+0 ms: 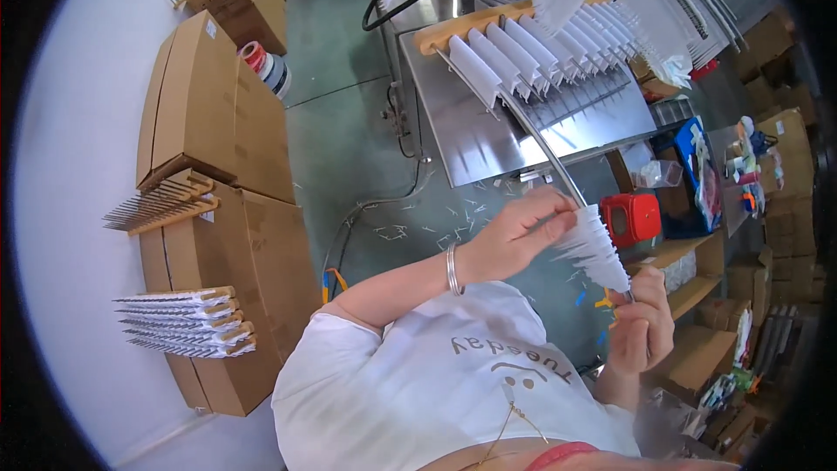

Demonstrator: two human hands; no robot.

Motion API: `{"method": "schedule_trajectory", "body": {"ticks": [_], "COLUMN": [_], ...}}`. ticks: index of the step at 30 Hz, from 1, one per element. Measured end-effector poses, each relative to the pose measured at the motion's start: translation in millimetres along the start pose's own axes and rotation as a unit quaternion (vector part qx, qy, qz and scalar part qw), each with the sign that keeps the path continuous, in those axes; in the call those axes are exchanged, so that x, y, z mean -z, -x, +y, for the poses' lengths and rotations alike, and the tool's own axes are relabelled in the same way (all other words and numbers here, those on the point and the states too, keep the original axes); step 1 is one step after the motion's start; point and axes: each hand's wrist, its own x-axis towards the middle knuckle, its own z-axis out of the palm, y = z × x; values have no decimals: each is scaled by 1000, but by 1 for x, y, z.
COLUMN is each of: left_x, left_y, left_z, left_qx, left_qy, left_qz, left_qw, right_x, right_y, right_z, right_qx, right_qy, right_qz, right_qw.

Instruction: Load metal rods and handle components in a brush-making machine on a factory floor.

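Note:
My left hand [521,228] pinches the upper end of a stack of small white folded pieces [595,249] threaded on a long thin metal rod [540,146]. A silver bangle sits on that wrist. My right hand [643,329] is closed around the rod's lower end, just below the white stack. The rod runs up and left toward a wooden bar [475,22] on the metal table [471,135], where a row of white sleeves [532,57] hangs on several rods.
Stacked cardboard boxes [209,122] stand at the left, with wooden rod combs [161,207] and loaded combs [187,323] lying on them. A red box [632,216] and blue crate [697,176] sit on shelves at the right. White scraps litter the green floor [349,139].

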Motion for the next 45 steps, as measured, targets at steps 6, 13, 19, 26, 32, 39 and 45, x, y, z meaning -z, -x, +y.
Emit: {"method": "schedule_trajectory", "body": {"ticks": [6,13,19,26,32,39,45], "left_x": [1,103,106,32,0,29,49], "left_y": [1,-74,-71,-36,-35,-61,-82], "left_z": [-26,-65,-54,-18,-23,-50,-55], "left_qx": [48,-76,-6,36,41,-6,-91], "left_qy": [59,155,142,88,76,3,148], "left_qz": [94,490,422,343,261,455,439], "left_qw": [993,855,895,934,961,890,881], "right_x": [-11,-54,-61,-18,12,-19,-24], "right_y": [-18,-54,-51,-24,-13,-50,-52], "right_z": [6,29,35,26,4,34,40], "right_qx": [-19,-20,-54,-11,-23,-24,-46], "right_qy": [14,25,-20,-3,44,36,6], "right_qz": [-23,-30,-13,-4,9,-26,-51], "right_qw": [999,999,998,1000,999,999,998]}}
